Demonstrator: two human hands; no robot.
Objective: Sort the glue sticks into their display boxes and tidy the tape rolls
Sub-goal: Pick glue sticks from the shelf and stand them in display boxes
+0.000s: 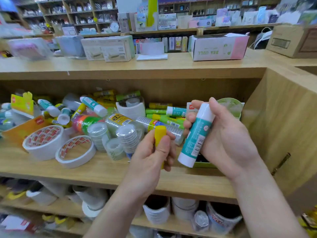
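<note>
Left hand (151,152) grips a yellow glue stick (160,134) and right hand (226,140) a teal glue stick (195,136) above the cluttered shelf (103,167), so match each by colour before seating it label-out, perhaps in the green display box (204,165) just below, clear of the tape rolls (42,141).

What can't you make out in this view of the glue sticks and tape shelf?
All in the head view:
- yellow glue stick: body and label hidden by the left hand gripping it.
- teal glue stick held in the right hand: label print too small to read.
- green box beneath it: contents hidden by stick and hand.
- items at the shelf's left end: blurred and cut off by the frame edge.
</note>
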